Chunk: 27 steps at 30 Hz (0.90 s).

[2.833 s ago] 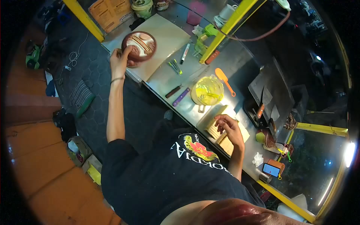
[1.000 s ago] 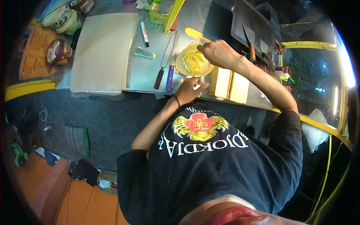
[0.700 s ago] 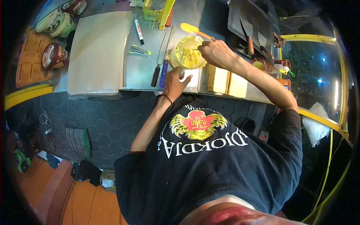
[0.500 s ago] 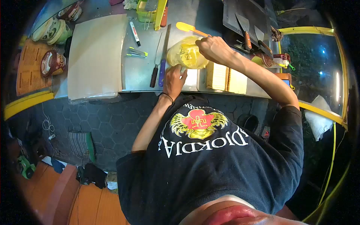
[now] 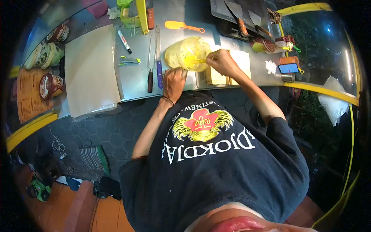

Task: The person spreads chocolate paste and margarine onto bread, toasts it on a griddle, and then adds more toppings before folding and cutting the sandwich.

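Note:
A clear round tub [image 5: 174, 54], smeared inside with pale yellow spread, sits at the counter's near side. My left hand [image 5: 174, 83] is closed on its near edge, the fingertips partly hidden. With pinched fingers, my right hand [image 5: 223, 63] grips a yellow utensil [image 5: 196, 60] that reaches into the tub; its far end is lost in the spread. Under and beside my right hand lies a pale yellow block of bread [image 5: 239, 63]. Beyond the tub rests an orange-yellow spatula [image 5: 177, 25].
Left of the tub lie a purple-handled knife [image 5: 159, 73], a dark-handled long tool [image 5: 150, 79], a marker [image 5: 124, 41] and a pile of sheets [image 5: 91, 73]. Scrapers [image 5: 241, 27] rest on a dark griddle lid at back right. A phone [image 5: 289, 68] lies far right.
My right hand has moved down and toward me from the tub's far right rim, and the yellow utensil now shows in the tub. My left hand stays at the near edge. The view has shifted.

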### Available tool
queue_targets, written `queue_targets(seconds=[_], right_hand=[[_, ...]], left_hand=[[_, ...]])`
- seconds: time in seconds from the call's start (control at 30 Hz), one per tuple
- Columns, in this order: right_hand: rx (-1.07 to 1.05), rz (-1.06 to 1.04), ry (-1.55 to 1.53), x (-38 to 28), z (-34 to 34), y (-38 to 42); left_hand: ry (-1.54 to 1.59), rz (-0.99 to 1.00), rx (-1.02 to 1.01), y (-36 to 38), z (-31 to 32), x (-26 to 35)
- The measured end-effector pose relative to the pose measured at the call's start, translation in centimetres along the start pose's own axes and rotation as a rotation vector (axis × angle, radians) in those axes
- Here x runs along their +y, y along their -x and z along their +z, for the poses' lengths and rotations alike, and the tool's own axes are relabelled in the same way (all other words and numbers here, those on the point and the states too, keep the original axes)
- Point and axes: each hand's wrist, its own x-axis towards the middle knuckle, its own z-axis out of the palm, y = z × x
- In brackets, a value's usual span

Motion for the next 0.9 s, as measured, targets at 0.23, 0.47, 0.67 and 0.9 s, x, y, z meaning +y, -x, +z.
queue_targets(seconds=[0.23,0.47,0.67,0.9], right_hand=[[-0.071,0.019,-0.503,3.9,-5.6,4.4],[0.075,0.091,-0.813,15.5,-8.0,10.1],[0.162,0.185,-0.592,27.0,-6.5,12.1],[0.471,-0.368,-0.334,31.0,-5.8,8.4]], left_hand=[[0.12,-0.297,-0.079,-1.7,-0.2,0.0],[-0.006,-0.264,0.068,-1.5,-2.3,0.9],[0.81,-0.361,-0.108,0.9,0.2,11.0],[0.308,-0.661,-0.562,0.6,16.1,16.9]])
